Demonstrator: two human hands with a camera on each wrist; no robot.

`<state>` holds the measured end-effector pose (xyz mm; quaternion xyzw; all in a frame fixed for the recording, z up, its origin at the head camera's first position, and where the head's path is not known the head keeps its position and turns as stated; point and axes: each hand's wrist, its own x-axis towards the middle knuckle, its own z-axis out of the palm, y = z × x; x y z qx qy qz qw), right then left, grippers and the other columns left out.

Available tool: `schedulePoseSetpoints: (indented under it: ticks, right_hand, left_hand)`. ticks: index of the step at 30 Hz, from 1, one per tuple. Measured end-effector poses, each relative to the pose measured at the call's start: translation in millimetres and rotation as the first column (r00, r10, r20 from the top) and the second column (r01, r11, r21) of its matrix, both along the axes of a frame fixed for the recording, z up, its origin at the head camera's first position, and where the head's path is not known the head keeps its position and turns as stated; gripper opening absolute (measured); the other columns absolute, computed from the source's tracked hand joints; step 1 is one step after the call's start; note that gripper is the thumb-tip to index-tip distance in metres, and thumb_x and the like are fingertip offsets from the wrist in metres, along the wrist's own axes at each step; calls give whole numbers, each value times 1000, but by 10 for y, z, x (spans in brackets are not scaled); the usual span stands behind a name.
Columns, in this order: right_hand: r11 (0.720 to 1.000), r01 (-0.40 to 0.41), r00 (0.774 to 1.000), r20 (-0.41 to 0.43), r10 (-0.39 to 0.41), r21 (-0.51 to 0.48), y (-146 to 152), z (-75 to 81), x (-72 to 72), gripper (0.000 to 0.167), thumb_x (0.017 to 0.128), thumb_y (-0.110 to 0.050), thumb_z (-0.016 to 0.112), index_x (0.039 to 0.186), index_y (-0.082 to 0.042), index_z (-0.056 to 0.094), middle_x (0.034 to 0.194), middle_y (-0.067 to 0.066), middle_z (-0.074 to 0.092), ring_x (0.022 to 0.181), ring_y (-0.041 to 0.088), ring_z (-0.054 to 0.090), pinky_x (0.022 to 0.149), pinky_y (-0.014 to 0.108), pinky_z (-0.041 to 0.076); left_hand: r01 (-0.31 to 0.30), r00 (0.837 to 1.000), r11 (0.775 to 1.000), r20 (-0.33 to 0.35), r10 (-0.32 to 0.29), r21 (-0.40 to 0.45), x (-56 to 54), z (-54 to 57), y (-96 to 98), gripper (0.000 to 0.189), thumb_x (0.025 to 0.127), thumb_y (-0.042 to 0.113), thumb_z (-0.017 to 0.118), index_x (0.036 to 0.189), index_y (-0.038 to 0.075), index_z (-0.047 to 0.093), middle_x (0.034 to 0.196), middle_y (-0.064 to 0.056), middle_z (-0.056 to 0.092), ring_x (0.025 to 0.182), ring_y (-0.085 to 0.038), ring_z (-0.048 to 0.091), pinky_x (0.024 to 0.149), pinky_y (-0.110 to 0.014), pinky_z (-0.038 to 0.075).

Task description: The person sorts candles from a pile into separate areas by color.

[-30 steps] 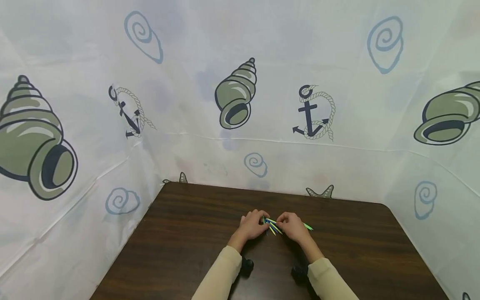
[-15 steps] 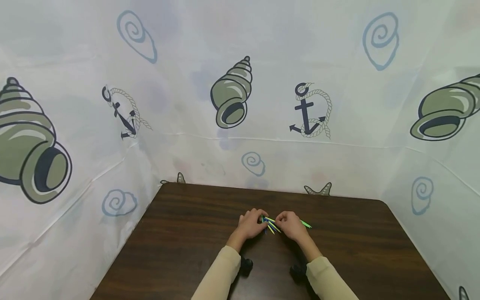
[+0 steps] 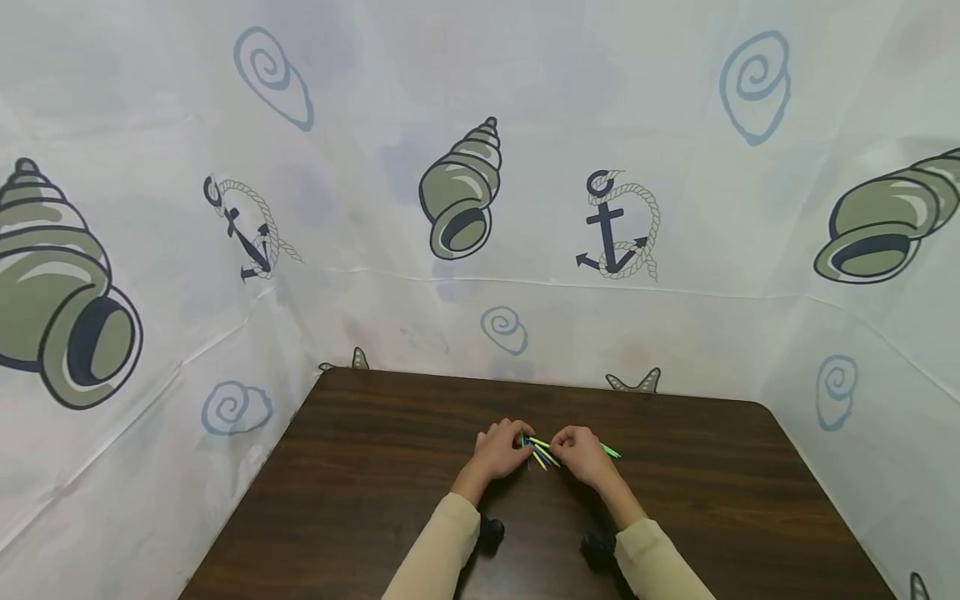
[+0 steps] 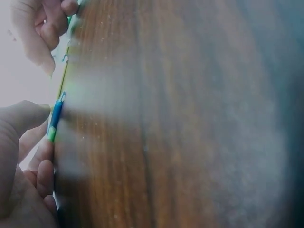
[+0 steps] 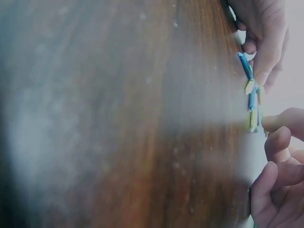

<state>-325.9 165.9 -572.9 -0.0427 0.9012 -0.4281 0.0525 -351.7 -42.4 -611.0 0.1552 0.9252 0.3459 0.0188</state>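
A small bundle of thin coloured sticks [image 3: 543, 455], yellow, blue and green, fans out low over the brown table between the two hands. My left hand [image 3: 498, 452] holds the bundle's left end between thumb and fingers; in the left wrist view a blue stick [image 4: 56, 114] pokes out by the thumb. My right hand [image 3: 583, 455] pinches a yellow stick [image 3: 538, 442] with thumb and forefinger. Beyond its knuckles a green stick [image 3: 611, 451] shows. Seen from the right wrist, blue and yellow stick ends [image 5: 251, 102] point toward the camera beside the right fingertips [image 5: 271, 123].
The dark wood-grain table [image 3: 390, 467] reaches back to a pale hanging sheet [image 3: 360, 208] printed with shells and anchors. This sheet also encloses both sides. Black wrist devices [image 3: 491, 536] sit under the light sleeves [image 3: 438, 546].
The head view has shifted slightly. Both hands keep nearly the same pose on the sticks.
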Motion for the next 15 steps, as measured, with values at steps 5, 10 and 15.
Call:
schedulePoseSetpoints:
  ticks: [5, 10, 15]
  right_hand:
    - [1000, 11, 1000, 0, -11, -24, 57, -20, 5, 10, 102, -13, 69, 97, -5, 74, 77, 3, 63, 67, 16, 55, 60, 30, 43]
    - [999, 18, 1000, -9, -19, -50, 140, -39, 36, 9, 101, -11, 70, 96, -4, 74, 75, 2, 62, 67, 16, 56, 59, 30, 43]
    - [998, 21, 999, -27, -23, -67, 230, -14, 61, 8, 101, -9, 70, 97, -4, 74, 76, 3, 63, 67, 15, 56, 58, 30, 43]
  left_hand:
    - [2, 1000, 1000, 6, -2, 15, -7, -11, 6, 26, 102, 38, 71, 124, 25, 74, 95, 5, 52, 88, -18, 44, 79, -38, 25]
    - [1, 1000, 1000, 8, -1, 6, -14, -36, 12, 24, 102, 38, 70, 124, 27, 75, 96, 6, 53, 87, -16, 44, 79, -38, 26]
    - [5, 1000, 1000, -4, -5, 25, -19, -42, 2, 24, 101, 36, 70, 122, 26, 76, 96, 5, 54, 89, -17, 45, 80, -39, 26]
